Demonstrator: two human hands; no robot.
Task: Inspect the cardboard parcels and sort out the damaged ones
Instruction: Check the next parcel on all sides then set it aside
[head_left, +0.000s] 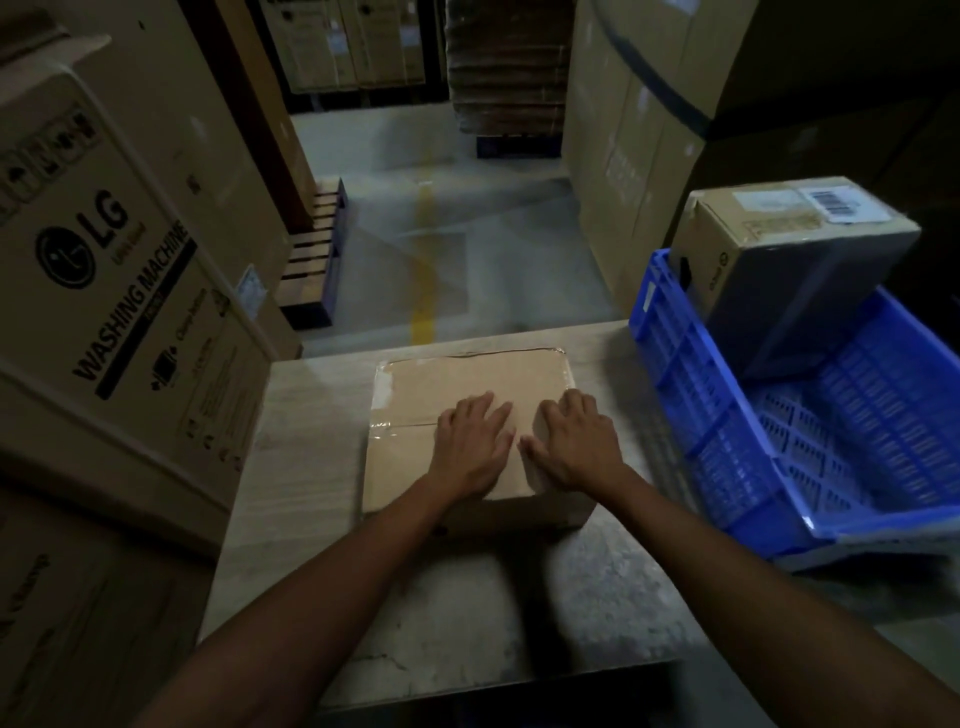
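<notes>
A flat brown cardboard parcel (415, 384) sealed with clear tape lies on the table (291, 467) in front of me. My left hand (470, 447) rests palm down on the parcel's top, fingers spread. My right hand (576, 447) lies flat beside it on the top near the right edge, thumb pointing inward. Neither hand grips anything. A second cardboard parcel (779, 260) with a barcode label stands tilted in the far end of a blue plastic crate (727, 467) at the right.
Large washing machine cartons (119, 291) are stacked close on the left. Tall cartons (623, 156) rise behind the crate. Beyond the table runs a concrete aisle with a yellow line (423, 270), a wooden pallet (311, 254) and stacked goods (506, 67) further back.
</notes>
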